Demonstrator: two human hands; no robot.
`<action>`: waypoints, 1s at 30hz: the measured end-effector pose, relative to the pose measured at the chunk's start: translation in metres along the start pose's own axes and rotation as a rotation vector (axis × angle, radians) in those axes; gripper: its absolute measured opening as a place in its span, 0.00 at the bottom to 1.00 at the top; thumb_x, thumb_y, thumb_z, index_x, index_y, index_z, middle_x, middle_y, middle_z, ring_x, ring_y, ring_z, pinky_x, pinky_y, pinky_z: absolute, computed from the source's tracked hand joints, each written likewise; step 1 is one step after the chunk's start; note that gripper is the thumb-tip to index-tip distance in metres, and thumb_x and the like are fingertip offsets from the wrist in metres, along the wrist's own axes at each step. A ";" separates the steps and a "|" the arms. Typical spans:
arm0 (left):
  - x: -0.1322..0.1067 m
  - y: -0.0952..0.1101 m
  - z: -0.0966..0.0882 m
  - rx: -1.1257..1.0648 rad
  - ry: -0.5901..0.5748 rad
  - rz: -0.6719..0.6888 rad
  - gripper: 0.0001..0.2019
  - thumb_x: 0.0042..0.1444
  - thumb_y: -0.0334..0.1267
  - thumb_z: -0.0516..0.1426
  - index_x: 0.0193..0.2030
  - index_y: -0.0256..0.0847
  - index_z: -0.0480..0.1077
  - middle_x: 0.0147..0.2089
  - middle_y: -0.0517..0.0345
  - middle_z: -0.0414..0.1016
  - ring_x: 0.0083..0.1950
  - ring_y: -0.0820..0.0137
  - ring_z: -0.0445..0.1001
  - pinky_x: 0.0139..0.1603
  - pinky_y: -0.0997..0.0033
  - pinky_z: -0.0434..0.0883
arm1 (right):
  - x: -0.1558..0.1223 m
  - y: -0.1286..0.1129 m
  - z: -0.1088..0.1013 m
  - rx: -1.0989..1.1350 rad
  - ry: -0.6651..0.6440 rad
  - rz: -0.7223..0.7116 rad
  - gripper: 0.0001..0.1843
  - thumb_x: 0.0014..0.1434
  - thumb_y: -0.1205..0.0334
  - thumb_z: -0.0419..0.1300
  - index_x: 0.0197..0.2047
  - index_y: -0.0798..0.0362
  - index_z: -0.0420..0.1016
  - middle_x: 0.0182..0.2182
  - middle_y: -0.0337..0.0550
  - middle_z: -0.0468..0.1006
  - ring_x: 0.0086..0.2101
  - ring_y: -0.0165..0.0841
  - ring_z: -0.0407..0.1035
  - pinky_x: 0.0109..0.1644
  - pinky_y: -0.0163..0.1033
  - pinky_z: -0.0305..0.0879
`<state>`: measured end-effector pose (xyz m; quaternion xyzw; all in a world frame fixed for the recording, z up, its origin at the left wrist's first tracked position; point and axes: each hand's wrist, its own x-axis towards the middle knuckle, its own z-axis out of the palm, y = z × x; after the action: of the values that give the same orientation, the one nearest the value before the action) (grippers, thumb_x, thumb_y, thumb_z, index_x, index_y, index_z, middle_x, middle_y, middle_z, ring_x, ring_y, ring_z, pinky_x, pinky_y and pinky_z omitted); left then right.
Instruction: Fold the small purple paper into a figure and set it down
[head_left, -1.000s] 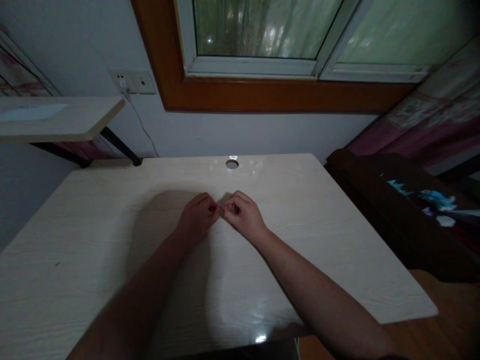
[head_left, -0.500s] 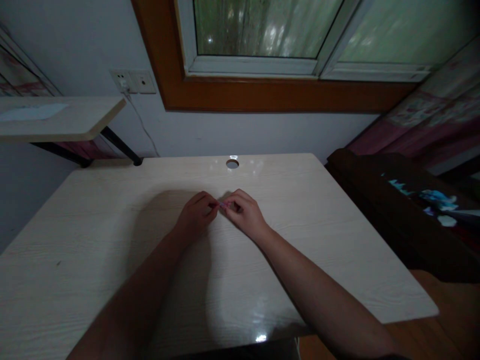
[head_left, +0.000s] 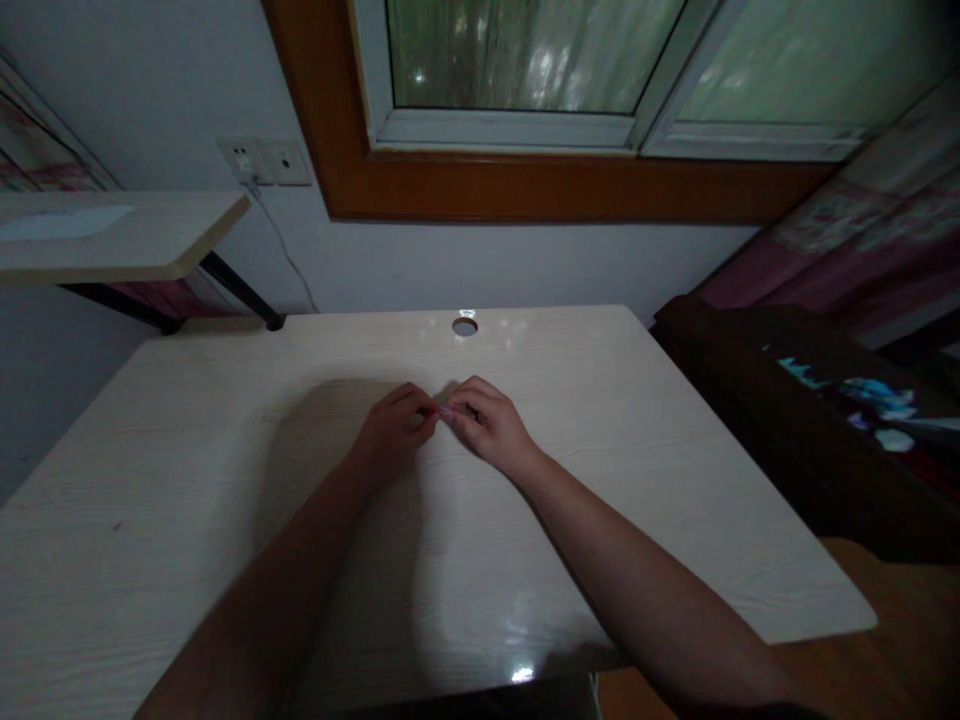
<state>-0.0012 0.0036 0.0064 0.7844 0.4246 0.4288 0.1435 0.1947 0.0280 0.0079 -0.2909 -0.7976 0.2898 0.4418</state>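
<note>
Over the middle of a pale wood-grain desk [head_left: 600,540], my two hands meet fingertip to fingertip. Between them is a tiny pinkish-purple thing [head_left: 445,409], too small and too covered by fingers to name. My left hand [head_left: 395,422] is closed in a pinch at its left end. My right hand [head_left: 491,420] pinches it from the right, thumb against curled fingers. Both forearms reach in from the near edge, and a shadow lies around the left one.
A round cable hole [head_left: 465,327] is near the desk's back edge. On the left, a raised shelf [head_left: 172,230] stands on black legs. A cord [head_left: 281,240] hangs from the wall socket [head_left: 264,162]. Dark furniture [head_left: 750,400] holding blue-white items stands right of the desk.
My right hand has shifted very slightly toward my left, and less of the small thing shows between the fingertips. Both pinches hold as before.
</note>
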 end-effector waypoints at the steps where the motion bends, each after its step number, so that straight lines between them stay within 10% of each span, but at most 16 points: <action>1: 0.000 0.000 0.000 0.002 0.002 -0.005 0.03 0.59 0.29 0.58 0.35 0.40 0.71 0.35 0.58 0.72 0.37 0.71 0.72 0.42 0.70 0.71 | 0.000 0.000 0.001 0.000 0.006 0.006 0.05 0.65 0.61 0.60 0.37 0.51 0.76 0.34 0.42 0.72 0.33 0.31 0.66 0.34 0.36 0.63; 30: -0.002 -0.003 0.002 0.248 -0.039 0.061 0.04 0.61 0.29 0.56 0.35 0.40 0.70 0.35 0.56 0.72 0.39 0.68 0.72 0.44 0.67 0.72 | -0.004 0.000 0.006 -0.141 0.057 0.045 0.04 0.61 0.66 0.62 0.38 0.50 0.79 0.32 0.41 0.73 0.32 0.31 0.68 0.35 0.36 0.64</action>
<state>-0.0020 0.0042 0.0024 0.8168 0.4475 0.3619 0.0404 0.1910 0.0241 0.0029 -0.3472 -0.7966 0.2343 0.4359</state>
